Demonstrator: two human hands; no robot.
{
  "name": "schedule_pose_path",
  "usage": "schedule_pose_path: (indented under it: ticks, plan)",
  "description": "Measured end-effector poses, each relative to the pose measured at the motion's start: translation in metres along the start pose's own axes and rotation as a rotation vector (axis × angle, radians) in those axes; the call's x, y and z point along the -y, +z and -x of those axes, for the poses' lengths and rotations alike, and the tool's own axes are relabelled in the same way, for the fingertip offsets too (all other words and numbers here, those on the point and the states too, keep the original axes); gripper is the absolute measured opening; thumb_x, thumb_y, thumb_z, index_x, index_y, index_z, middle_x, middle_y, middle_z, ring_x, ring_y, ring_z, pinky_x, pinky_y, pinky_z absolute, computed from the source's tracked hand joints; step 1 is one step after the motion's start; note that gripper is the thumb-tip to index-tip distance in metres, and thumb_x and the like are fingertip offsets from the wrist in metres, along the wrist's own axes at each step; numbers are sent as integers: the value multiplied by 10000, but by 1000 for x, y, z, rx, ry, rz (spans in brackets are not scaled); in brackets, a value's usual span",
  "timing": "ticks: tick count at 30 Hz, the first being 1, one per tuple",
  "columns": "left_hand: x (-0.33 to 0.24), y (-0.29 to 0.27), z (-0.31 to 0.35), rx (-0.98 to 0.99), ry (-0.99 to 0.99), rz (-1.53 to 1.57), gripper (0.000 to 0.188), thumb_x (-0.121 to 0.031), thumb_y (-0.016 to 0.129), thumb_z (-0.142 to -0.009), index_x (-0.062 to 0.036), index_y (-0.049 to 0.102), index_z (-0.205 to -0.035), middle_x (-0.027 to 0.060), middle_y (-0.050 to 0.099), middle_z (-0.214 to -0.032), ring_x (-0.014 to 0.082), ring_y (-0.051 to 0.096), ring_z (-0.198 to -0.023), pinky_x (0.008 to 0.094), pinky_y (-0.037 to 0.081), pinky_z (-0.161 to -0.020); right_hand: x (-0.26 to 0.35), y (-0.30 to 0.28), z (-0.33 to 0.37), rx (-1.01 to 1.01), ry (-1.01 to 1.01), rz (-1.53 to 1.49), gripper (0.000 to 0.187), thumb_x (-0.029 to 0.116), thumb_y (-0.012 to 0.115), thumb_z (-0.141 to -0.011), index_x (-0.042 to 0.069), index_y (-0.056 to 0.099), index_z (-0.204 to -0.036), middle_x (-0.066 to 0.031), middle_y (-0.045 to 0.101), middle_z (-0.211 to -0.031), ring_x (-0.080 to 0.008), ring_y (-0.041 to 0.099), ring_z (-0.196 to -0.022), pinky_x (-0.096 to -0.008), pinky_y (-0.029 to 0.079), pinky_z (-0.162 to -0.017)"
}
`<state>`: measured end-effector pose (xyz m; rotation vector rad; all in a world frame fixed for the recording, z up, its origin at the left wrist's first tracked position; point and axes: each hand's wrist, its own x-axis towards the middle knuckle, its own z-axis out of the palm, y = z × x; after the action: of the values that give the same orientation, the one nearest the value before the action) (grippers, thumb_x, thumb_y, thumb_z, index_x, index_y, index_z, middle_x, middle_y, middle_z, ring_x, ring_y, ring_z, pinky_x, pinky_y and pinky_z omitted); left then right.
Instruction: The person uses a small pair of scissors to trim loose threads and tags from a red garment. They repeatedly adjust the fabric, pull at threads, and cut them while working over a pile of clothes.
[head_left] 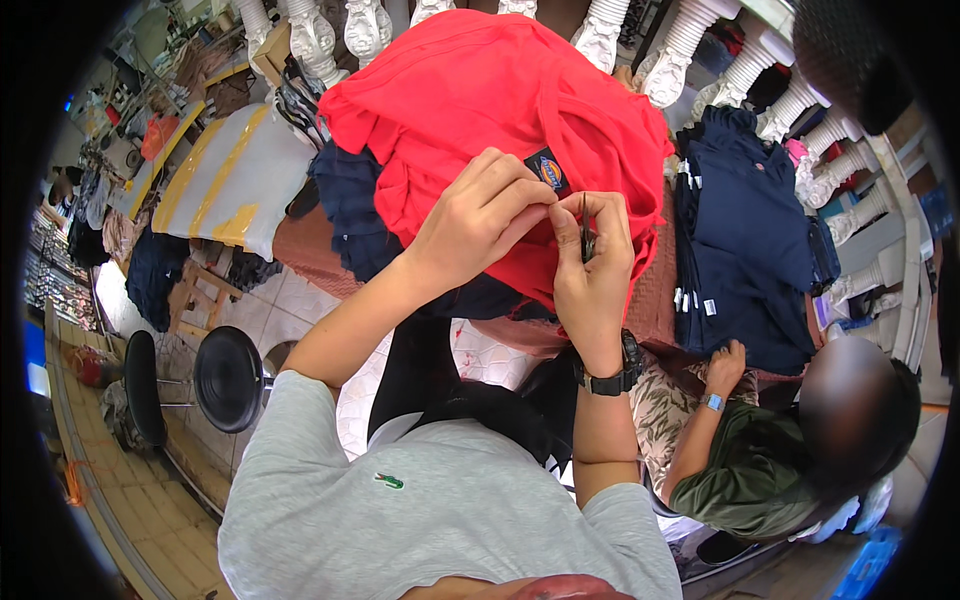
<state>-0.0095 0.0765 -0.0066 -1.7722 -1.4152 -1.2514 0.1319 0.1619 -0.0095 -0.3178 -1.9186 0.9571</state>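
Observation:
A red garment (470, 90) lies heaped on the table in front of me, with a black neck label (548, 172) near its middle. My left hand (485, 215) is closed in a pinch just below that label. Whatever lies between its fingertips is too small to make out. Meeting it from the right, my right hand (597, 250) is closed around small dark thread snips (587, 240), their slim blade pointing up between the fingers. The two hands' fingertips touch or nearly touch over the red cloth.
Folded navy garments (745, 215) with white tags are stacked on the right, where a co-worker's hand (728, 366) rests at their edge. More navy cloth (345, 215) sits under the red one. White balusters (312, 45) line the back; a round black stool (228, 378) stands left.

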Motion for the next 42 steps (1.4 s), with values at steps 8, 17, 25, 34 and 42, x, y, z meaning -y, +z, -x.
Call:
schedule_pose_path:
  ticks: [8, 17, 25, 34, 42]
  plan:
    - [-2, 2, 4, -91, -141, 63, 171, 41, 729, -841, -14, 649, -982, 97, 648, -953, 203, 628, -856, 313, 505, -732, 10, -12, 8, 156, 500, -666, 390, 385, 479, -1073, 20, 572, -974, 0, 475, -709, -90, 406, -530, -240, 325, -485]
    - [-10, -4, 13, -56, -544, 469, 87, -63, 573, -1028, 12, 604, -1057, 79, 659, -1055, 86, 603, -829, 244, 489, -772, 6, 2, 6, 390, 866, -1035, 458, 433, 340, -1093, 52, 553, -957, 19, 418, -694, -59, 332, -503, -220, 249, -458]
    - [-14, -6, 12, -29, -584, 578, 78, -34, 564, -1021, 30, 602, -1048, 65, 625, -1012, 71, 592, -733, 234, 480, -709, -3, 6, 1, 399, 870, -1264, 419, 414, 352, -1098, 71, 521, -926, 20, 418, -674, -53, 333, -481, -207, 250, -424]
    - [-13, -10, 13, 32, -532, 501, 57, -9, 576, -998, 34, 604, -1024, 84, 612, -1049, 90, 622, -730, 250, 511, -723, -7, 7, 1, 440, 850, -1251, 373, 395, 345, -1094, 114, 471, -883, 29, 392, -702, -57, 317, -495, -203, 247, -448]
    - [-13, -44, 4, 284, -347, 449, 45, -29, 596, -947, -1, 600, -913, 144, 548, -1274, 200, 592, -1089, 352, 456, -969, 7, -4, 8, 409, 784, -1182, 440, 443, 353, -1091, 103, 487, -846, 38, 375, -647, -43, 318, -484, -203, 221, -430]
